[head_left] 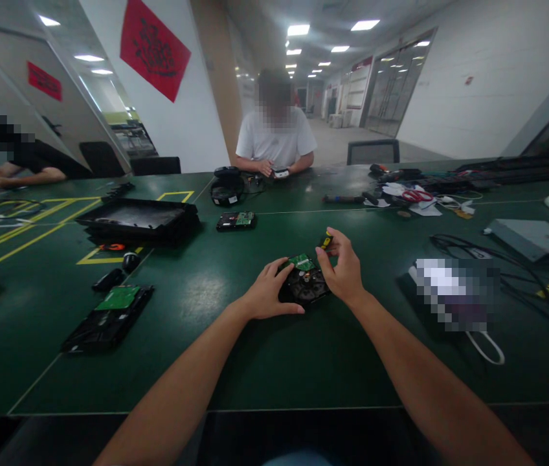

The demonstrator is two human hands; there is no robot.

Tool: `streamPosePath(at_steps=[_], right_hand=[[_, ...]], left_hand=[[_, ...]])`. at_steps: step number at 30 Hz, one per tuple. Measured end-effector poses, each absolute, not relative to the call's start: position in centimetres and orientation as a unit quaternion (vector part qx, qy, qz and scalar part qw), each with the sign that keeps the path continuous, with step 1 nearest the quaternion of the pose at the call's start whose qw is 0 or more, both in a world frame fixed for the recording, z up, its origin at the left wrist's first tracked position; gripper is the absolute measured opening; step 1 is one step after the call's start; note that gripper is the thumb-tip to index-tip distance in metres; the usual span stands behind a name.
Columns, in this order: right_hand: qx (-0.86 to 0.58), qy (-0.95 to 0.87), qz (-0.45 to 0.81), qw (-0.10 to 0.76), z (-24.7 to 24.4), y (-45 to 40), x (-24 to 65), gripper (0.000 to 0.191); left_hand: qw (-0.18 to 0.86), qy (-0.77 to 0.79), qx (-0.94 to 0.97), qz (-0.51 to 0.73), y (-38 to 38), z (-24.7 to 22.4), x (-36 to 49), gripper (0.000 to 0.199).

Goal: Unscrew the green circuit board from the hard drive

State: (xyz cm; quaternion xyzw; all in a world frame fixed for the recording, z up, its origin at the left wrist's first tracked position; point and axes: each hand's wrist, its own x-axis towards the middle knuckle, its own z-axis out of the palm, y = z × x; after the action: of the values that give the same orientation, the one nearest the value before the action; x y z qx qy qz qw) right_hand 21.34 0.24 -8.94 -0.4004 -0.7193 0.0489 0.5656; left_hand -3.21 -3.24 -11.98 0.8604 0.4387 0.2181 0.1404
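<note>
Device (309,290) inward of the near edge of the bench (255,382): left hand (268,291), nearer, spreads fingers along it; right hand (343,266) pinches a tool (326,241), device below-left.

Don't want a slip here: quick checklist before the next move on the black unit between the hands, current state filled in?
1. Left hand at the black unit: ok, at its left side.
2. Left-hand grip firm: cannot tell.
3. Yellow-and-black tool in the right hand: ok, held in the fingers.
4. Tool tip seated on the unit: cannot tell, tip not discernible.
5. Other boarded units apart from this one: ok, one to the left, one farther across the table.
6. Co-worker's hands away from the unit: ok, across the table.
</note>
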Motion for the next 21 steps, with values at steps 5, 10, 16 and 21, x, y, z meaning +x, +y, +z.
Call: streamPosePath(at_steps=[5, 10, 16, 21], right_hand=[[-0.392, -0.729, 0.057, 0.558, -8.75, 0.15, 21.31, 0.053], [-0.385, -0.732, 0.088, 0.556, -8.84, 0.27, 21.42, 0.053], [-0.375, -0.739, 0.106, 0.550, -8.79, 0.14, 21.29, 0.055], [-0.380, -0.730, 0.089, 0.561, -8.77, -0.04, 21.17, 0.054]], left_hand=[[0.148, 0.441, 0.858, 0.217, -3.33, -11.79, -3.16, 0.123], [0.143, 0.446, 0.859, 0.209, -3.38, -11.62, -3.12, 0.124], [0.145, 0.443, 0.858, 0.216, -3.37, -11.64, -3.12, 0.123], [0.157, 0.442, 0.854, 0.225, -3.38, -11.62, -3.17, 0.121]])
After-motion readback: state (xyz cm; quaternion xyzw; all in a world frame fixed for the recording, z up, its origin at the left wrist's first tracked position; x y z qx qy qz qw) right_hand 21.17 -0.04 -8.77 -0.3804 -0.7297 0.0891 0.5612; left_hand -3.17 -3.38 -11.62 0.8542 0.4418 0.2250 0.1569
